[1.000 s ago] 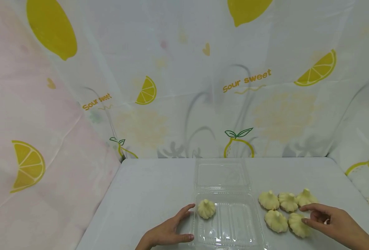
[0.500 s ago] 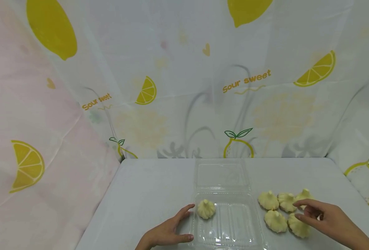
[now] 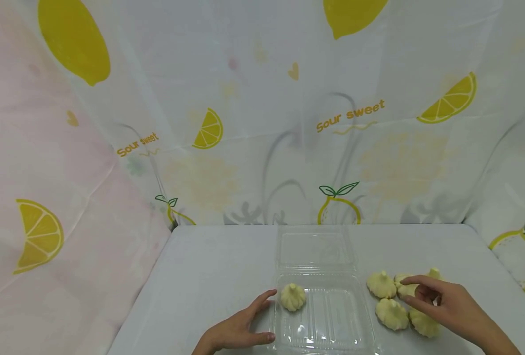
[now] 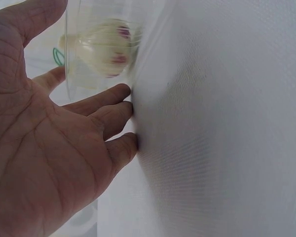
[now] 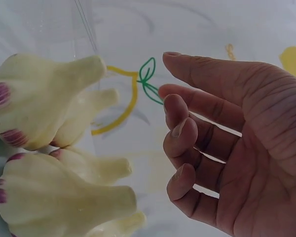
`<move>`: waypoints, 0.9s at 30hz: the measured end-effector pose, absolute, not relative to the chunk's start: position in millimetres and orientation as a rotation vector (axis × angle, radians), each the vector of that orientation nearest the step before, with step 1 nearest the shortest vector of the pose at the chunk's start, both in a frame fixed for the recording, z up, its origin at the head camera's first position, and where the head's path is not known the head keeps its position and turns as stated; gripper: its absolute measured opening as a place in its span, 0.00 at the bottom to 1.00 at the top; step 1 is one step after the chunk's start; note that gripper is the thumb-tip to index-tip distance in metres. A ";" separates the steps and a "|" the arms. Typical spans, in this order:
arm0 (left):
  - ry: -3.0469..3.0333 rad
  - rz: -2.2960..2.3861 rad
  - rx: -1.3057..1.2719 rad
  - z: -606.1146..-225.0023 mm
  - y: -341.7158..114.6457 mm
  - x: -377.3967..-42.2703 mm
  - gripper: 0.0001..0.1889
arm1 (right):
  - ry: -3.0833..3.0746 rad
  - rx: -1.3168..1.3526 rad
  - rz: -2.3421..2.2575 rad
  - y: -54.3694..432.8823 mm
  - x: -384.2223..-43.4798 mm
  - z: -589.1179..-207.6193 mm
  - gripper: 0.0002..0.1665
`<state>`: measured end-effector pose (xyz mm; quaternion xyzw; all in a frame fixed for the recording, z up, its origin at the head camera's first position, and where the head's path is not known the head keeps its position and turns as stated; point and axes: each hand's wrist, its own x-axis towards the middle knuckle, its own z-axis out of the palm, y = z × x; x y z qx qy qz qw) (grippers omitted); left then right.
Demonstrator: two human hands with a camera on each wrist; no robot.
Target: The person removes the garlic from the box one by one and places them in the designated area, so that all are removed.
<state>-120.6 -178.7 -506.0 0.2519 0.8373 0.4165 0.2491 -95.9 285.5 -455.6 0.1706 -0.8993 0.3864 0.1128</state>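
Observation:
A clear plastic clamshell box (image 3: 333, 315) lies opened out, its lid (image 3: 316, 249) flat towards the back. One pale garlic bulb (image 3: 293, 297) sits in the box's left part, stem up. My left hand (image 3: 240, 328) is at the box's left side, thumb and fingers spread; in the left wrist view its fingertips reach down to the tabletop beside the wall. My right hand (image 3: 449, 305) hovers over several garlic bulbs (image 3: 392, 314) on the right, thumb and index finger apart. The right wrist view shows nothing in this loosely bent hand (image 5: 227, 143), beside purple-marked bulbs (image 5: 39, 94).
The white table (image 3: 200, 266) has its far edge against a lemon-printed cloth (image 3: 253, 172), which also hangs along both sides. The bulbs on the right stand close together, near the box's right rim (image 3: 369, 310).
My right hand has moved left across the bulbs, from the right end of the group to above its middle. The left hand, box and bulbs stay where they were.

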 end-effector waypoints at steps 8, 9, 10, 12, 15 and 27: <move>2.296 1.120 0.703 -505.2 -179.0 -119.9 0.45 | -2.609 0.492 1.173 266.9 -100.2 -450.0 0.14; 2.296 1.119 0.705 -505.5 -179.0 -120.0 0.45 | -2.609 0.488 1.182 264.3 -100.5 -449.8 0.14; 2.296 1.119 0.706 -505.7 -179.0 -120.1 0.45 | -2.602 0.493 1.194 262.1 -101.1 -449.8 0.14; 2.292 1.122 0.708 -506.1 -179.0 -120.2 0.45 | -2.588 0.507 1.215 258.1 -102.6 -450.2 0.14; 2.291 1.126 0.714 -505.4 -178.9 -120.0 0.45 | -2.571 0.515 1.245 251.9 -105.6 -452.3 0.14; 2.291 1.123 0.703 -503.4 -178.5 -119.6 0.45 | -2.535 0.501 1.296 228.0 -110.3 -453.4 0.15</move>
